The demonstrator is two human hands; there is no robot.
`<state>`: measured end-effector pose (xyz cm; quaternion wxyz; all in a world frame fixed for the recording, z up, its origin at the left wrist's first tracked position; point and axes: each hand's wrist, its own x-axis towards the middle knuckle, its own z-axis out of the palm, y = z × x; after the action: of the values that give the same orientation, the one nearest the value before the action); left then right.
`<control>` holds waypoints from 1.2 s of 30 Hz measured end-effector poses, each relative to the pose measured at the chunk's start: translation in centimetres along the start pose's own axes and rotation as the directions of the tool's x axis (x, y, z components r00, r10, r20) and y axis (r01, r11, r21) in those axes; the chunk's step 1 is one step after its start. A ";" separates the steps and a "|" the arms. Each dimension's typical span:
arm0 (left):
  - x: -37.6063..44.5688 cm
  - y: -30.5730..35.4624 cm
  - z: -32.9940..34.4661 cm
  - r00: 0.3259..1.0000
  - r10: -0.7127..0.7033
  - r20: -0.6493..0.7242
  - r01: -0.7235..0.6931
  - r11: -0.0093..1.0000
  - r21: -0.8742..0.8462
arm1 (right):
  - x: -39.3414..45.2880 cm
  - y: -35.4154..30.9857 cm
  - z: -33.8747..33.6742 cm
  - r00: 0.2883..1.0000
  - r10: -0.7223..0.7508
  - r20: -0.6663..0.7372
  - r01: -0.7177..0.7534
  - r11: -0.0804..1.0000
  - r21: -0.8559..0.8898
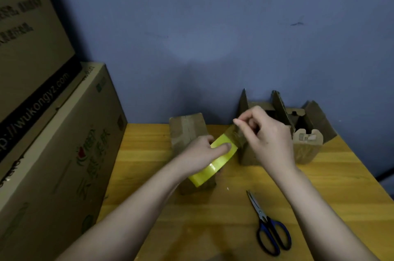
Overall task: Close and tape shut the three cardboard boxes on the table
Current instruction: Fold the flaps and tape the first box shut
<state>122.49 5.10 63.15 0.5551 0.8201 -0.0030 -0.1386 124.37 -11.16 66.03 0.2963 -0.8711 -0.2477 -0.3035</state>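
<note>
My left hand (202, 152) grips a yellow tape roll (213, 167) above a closed cardboard box (187, 130) lying on the wooden table (213, 218). My right hand (266, 133) pinches the loose clear end of the tape (236, 135) and holds it pulled out a short way from the roll. Behind my right hand stand two more cardboard boxes, one (247, 154) partly hidden by the hand, the other (307, 141) at the right, both with flaps standing up.
Blue-handled scissors (268, 226) lie on the table at the front right. Large printed cartons (53, 143) are stacked against the table's left side. A blue wall (213, 37) rises right behind the boxes. The table's right edge runs near the open boxes.
</note>
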 end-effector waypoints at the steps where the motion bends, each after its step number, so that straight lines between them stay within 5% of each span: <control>1: 0.2 0.1 -0.1 0.998 0.024 -0.054 -0.016 0.990 0.143 | 0.0 -0.4 0.0 0.997 -0.078 0.003 0.078 0.994 -0.077; 3: 0.5 0.5 -0.7 0.996 0.015 -0.091 0.003 0.981 0.192 | 0.2 -1.0 -0.3 0.981 -0.186 -0.046 0.178 0.974 -0.140; 7: 0.4 0.8 -1.9 0.998 -0.039 0.053 0.041 0.998 -0.053 | 1.3 -2.0 -0.8 0.953 -0.291 -0.083 0.281 0.953 -0.116; 10: -0.5 0.4 -2.9 0.993 -0.070 0.092 0.086 0.980 -0.180 | 2.7 -1.8 -0.1 1.000 0.014 -0.004 -0.014 0.994 0.109; 13: -1.4 -0.5 -4.5 0.995 -0.030 0.091 0.046 0.982 -0.182 | 4.3 0.7 1.7 0.954 0.293 0.067 -0.297 0.878 0.374; 17: -2.8 -1.7 -7.7 0.996 0.042 0.074 -0.033 0.992 -0.122 | 4.6 3.2 4.7 0.886 0.421 0.196 -0.458 0.722 0.518; 20: -2.7 -2.8 -9.8 0.996 0.069 -0.051 -0.059 0.983 0.176 | 4.5 4.3 6.8 0.859 0.449 0.247 -0.509 0.696 0.505; 22: -2.0 -3.1 -10.7 0.976 0.132 -0.176 -0.042 0.897 0.441 | 4.4 4.6 8.5 0.846 0.447 0.292 -0.533 0.725 0.435; 25: -0.4 -2.7 -11.9 0.927 0.201 -0.317 0.014 0.826 0.563 | 3.8 4.9 10.8 0.823 0.469 0.321 -0.563 0.747 0.352; 30: 3.7 -1.8 -11.6 0.958 0.175 -0.228 0.103 0.531 0.841 | 3.6 5.5 13.4 0.792 0.503 0.346 -0.593 0.768 0.242; 36: 8.2 -0.3 -9.2 0.988 0.025 -0.155 0.145 0.226 0.963 | 2.9 6.3 15.2 0.786 0.525 0.326 -0.573 0.817 0.066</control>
<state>132.43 12.31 64.27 -0.0814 0.9939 -0.0188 -0.0713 136.08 -4.75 55.94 0.4014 -0.9133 -0.0478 -0.0503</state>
